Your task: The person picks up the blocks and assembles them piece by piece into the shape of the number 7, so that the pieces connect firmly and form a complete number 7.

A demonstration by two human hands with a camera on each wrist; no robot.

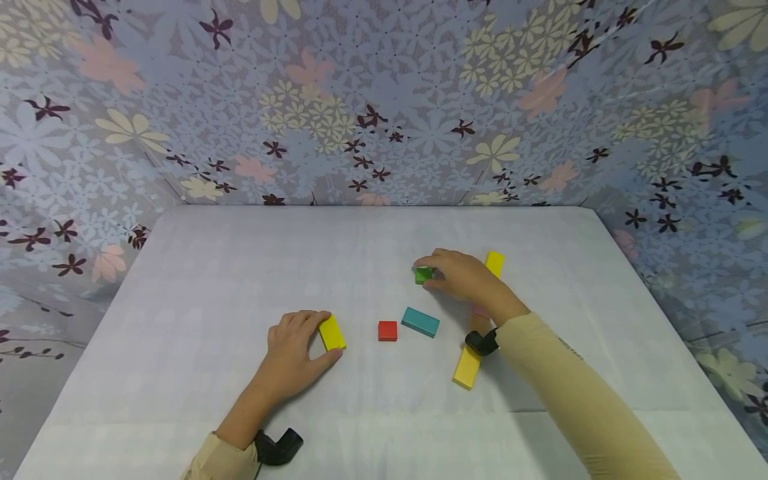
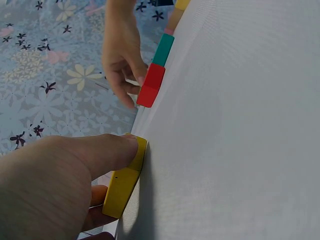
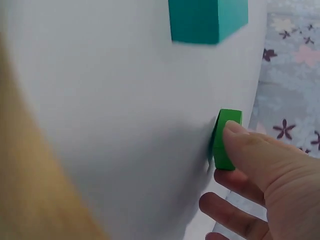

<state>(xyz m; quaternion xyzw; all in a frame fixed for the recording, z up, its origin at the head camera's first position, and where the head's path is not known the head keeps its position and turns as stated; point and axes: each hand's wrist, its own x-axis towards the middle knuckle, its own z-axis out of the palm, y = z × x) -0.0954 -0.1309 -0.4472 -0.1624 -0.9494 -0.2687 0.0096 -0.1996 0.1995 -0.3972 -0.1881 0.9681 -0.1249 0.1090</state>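
Note:
My left hand (image 1: 291, 353) holds a yellow block (image 1: 332, 333) by its two ends, thumb at the near end and fingers at the far one. In the left wrist view the thumb lies along this yellow block (image 2: 121, 192), right at the tabletop. Farther back, my right hand (image 1: 467, 279) pinches a small green block (image 1: 423, 276) between thumb and fingers. The right wrist view shows the thumb pressed on the face of the green block (image 3: 223, 156), with a dark shadow beside it on the cloth. Between the hands lie a red block (image 1: 387, 331) and a teal block (image 1: 421, 322).
Under my right forearm run a far yellow block (image 1: 495, 262), a brown block (image 1: 479, 324) and a near yellow block (image 1: 466, 368), partly covered by the wrist. White cloth covers the table (image 1: 240, 267). Flowered fabric (image 1: 384, 100) rises behind and at both sides.

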